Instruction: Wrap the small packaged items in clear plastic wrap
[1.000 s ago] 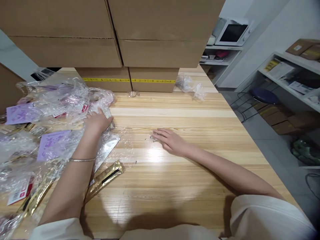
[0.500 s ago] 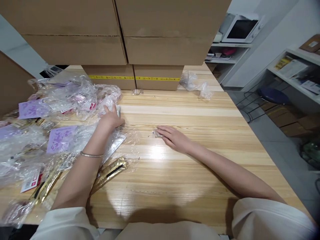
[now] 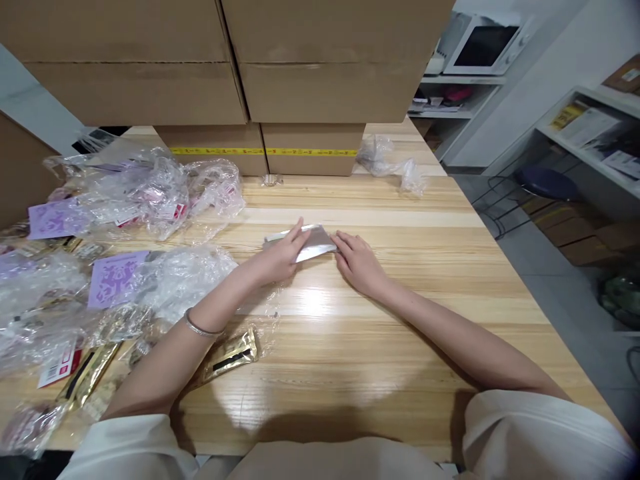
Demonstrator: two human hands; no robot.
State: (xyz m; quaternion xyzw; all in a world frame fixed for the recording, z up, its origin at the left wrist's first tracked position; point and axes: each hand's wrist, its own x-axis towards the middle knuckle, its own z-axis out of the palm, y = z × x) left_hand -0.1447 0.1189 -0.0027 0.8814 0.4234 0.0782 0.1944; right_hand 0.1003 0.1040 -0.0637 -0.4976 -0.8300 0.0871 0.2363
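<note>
A flat silver pouch lies between my two hands above the middle of the wooden table. My left hand grips its left part, with the thumb side and fingers across it. At the pouch's right end, my right hand has its fingers pressed together on the edge. What lies beneath the right fingers is hidden. Below my left forearm, a gold wrapped stick-like packet with a black stripe rests on the table.
Clear plastic bags, purple printed cards and gold packets heap up on the left. Cardboard boxes stack at the back. Crumpled plastic lies far right. Beyond the table are a stool and a microwave.
My left hand has moved right from the plastic heap, bringing the silver pouch to my right hand. The small clear packet under my right fingers no longer shows.
</note>
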